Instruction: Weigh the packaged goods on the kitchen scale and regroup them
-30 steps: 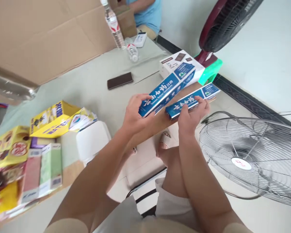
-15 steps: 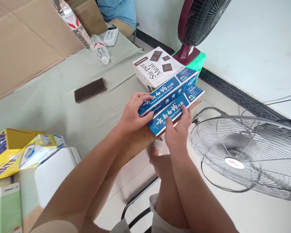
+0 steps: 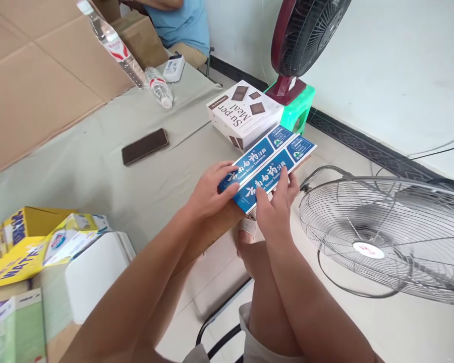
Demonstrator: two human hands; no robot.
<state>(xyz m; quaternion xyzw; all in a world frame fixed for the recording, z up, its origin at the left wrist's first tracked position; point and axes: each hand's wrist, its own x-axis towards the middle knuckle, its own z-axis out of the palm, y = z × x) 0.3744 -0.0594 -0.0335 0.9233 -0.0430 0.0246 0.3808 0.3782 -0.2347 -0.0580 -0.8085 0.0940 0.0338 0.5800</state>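
Two blue toothpaste boxes lie side by side, long edges together, at the table's near edge: a far toothpaste box [image 3: 263, 151] and a near toothpaste box [image 3: 276, 169]. My left hand [image 3: 214, 189] is closed round the left end of the far box, its thumb reaching to the seam between the two. My right hand [image 3: 276, 201] grips the near box along its front side, thumb and fingertips on the printed top. Just behind them stands a white Su-per Meal box [image 3: 245, 111]. The undersides of the toothpaste boxes are hidden.
On the cloth-covered table [image 3: 189, 146] lie a phone [image 3: 146, 146], a water bottle [image 3: 159, 88] and yellow packaging [image 3: 26, 252]. A tall bottle [image 3: 117, 48] is behind. A floor fan [image 3: 366, 247] is at right; a red fan [image 3: 287, 85] sits on a green stool [image 3: 300, 103]. Another person [image 3: 181, 25] sits beyond.
The far toothpaste box has come down from its raised position and now lies level beside the near one. Both hands keep their hold. The view has shifted slightly.
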